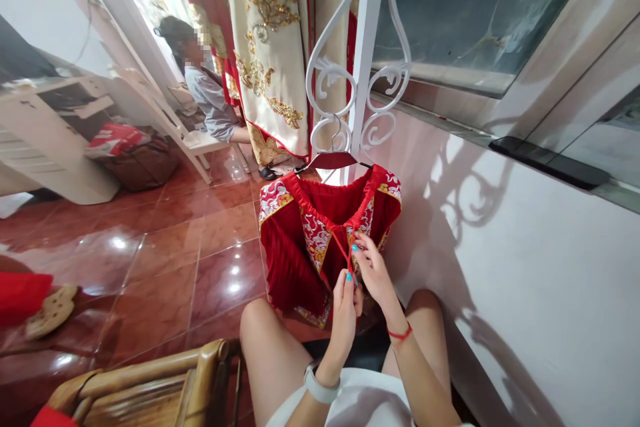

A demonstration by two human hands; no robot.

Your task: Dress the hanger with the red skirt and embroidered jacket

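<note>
Head view. Nearest the camera sit the person's own two bare knees, with a bamboo chair (150,380) at the lower left on the glossy red tile floor (165,260).

Left hand (345,310): wears a pale wristband (320,387). Its fingers are bunched together and point upward, the tips pinching a thin red cord (351,237).

Right hand (374,271): a red bracelet (400,333) sits on the wrist. Its fingers are curled and pinch the same cord just above the left hand. The two hands touch each other.

The cord runs down from the neckline of a red garment (290,247) with patterned trim. The garment hangs directly in front of the knees, between them and the wall. It is on a dark hanger (330,160), which is hooked on a white scrolled metal stand (367,67).

Surroundings: a white wall (525,280) lies to the right, with a window (475,7) above it. A cream robe (265,47) with gold embroidery hangs behind the stand. Another person (210,100) sits farther back, well apart from the hands, and a brown bag (143,163) lies on the floor near that person. A red cloth (20,293) shows at the left edge.
</note>
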